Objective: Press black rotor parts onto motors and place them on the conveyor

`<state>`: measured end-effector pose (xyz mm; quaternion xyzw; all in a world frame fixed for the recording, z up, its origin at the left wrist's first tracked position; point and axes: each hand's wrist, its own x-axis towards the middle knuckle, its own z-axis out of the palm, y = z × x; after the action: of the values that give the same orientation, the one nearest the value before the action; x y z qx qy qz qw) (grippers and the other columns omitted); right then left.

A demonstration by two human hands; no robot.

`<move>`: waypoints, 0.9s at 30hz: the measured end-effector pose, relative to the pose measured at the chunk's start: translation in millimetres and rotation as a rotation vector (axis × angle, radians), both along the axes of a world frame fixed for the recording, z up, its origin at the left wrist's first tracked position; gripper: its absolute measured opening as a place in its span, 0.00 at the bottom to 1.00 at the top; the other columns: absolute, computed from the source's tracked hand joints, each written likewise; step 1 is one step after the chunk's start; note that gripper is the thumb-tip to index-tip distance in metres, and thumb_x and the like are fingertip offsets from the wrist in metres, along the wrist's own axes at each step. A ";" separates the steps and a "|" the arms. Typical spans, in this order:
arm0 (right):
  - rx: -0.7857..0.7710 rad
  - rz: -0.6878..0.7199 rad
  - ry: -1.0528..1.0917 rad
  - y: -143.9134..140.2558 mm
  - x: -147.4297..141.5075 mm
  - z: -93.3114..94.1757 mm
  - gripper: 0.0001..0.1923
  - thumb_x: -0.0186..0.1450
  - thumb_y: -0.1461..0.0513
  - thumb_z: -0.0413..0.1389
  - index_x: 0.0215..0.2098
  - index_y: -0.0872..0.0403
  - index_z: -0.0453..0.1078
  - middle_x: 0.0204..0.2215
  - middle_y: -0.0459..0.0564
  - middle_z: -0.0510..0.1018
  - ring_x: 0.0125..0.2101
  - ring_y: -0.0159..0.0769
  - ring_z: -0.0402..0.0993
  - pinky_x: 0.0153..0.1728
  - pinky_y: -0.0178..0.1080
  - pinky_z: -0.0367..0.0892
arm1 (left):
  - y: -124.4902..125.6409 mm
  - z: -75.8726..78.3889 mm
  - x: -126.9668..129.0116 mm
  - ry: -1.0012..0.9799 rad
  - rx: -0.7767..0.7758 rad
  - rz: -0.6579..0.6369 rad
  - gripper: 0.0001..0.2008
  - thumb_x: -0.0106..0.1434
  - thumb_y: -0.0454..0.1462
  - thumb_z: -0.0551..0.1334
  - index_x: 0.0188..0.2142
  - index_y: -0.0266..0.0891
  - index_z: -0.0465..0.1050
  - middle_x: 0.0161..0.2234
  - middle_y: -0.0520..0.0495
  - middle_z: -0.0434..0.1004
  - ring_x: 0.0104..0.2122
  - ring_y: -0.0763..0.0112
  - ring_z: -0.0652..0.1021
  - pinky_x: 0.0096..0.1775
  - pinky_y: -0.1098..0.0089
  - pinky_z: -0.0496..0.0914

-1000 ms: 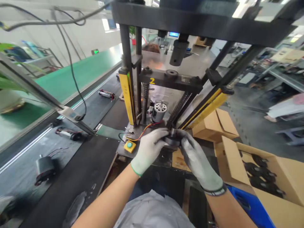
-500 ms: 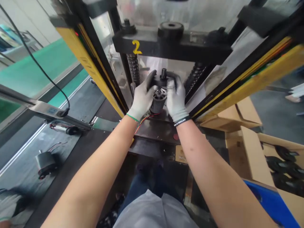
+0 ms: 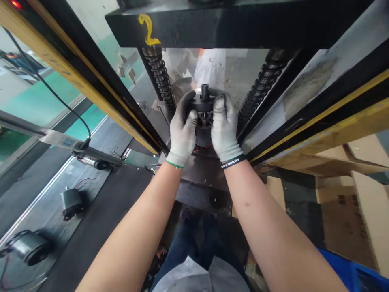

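My left hand (image 3: 182, 132) and my right hand (image 3: 225, 125), both in white gloves with dark fingertips, are closed on opposite sides of a round black cap (image 3: 200, 104). A short ridged post rises upright from the middle of the cap. Directly beneath it stands a dark cylindrical motor (image 3: 204, 137), largely hidden between my wrists and thumbs. Inside the motor's top, parts of a spoked end show below the cap. Whether cap and motor touch, I cannot tell. Red wire shows at the motor's foot.
A black press crossbar (image 3: 225, 26) marked 2 spans above my hands, with spring-wrapped posts (image 3: 162, 77) at both sides. Yellow guard bars (image 3: 91, 85) flank it. Several motors (image 3: 72, 201) lie on the conveyor at left. Cardboard boxes (image 3: 346, 219) and a blue crate (image 3: 340, 265) are right.
The view has moved closer to the press. The cap sits lower over the motor, covering more of its top. A co-worker's gloved hand at lower left is gone from view.
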<state>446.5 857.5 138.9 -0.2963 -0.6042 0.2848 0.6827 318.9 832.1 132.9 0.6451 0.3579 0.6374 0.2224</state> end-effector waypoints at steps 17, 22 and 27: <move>-0.011 0.018 0.008 0.9 2.3 -1.1 0.16 0.80 0.52 0.44 0.55 0.46 0.69 0.56 0.51 0.78 0.59 0.39 0.74 0.67 0.49 0.67 | -0.9 0.7 13.3 -0.103 -0.035 0.032 0.25 0.73 0.59 0.56 0.59 0.52 0.74 0.64 0.49 0.76 0.69 0.57 0.70 0.73 0.55 0.61; -0.026 0.023 -0.008 4.5 2.7 -6.5 0.19 0.81 0.50 0.41 0.58 0.46 0.67 0.60 0.50 0.76 0.63 0.35 0.72 0.69 0.44 0.66 | -0.2 -0.3 20.1 -0.086 -0.036 0.068 0.27 0.72 0.61 0.54 0.62 0.55 0.71 0.66 0.50 0.74 0.70 0.57 0.69 0.74 0.54 0.60; -0.034 0.023 0.003 8.9 4.6 -10.1 0.20 0.80 0.49 0.42 0.60 0.45 0.67 0.62 0.49 0.75 0.65 0.37 0.70 0.71 0.47 0.64 | -2.7 1.9 21.8 -0.013 -0.048 0.112 0.33 0.71 0.64 0.52 0.67 0.55 0.67 0.69 0.51 0.72 0.72 0.58 0.67 0.73 0.57 0.61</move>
<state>451.1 866.5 128.8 -0.3005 -0.6017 0.3031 0.6751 340.6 829.3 134.9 0.6142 0.4072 0.6444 0.2043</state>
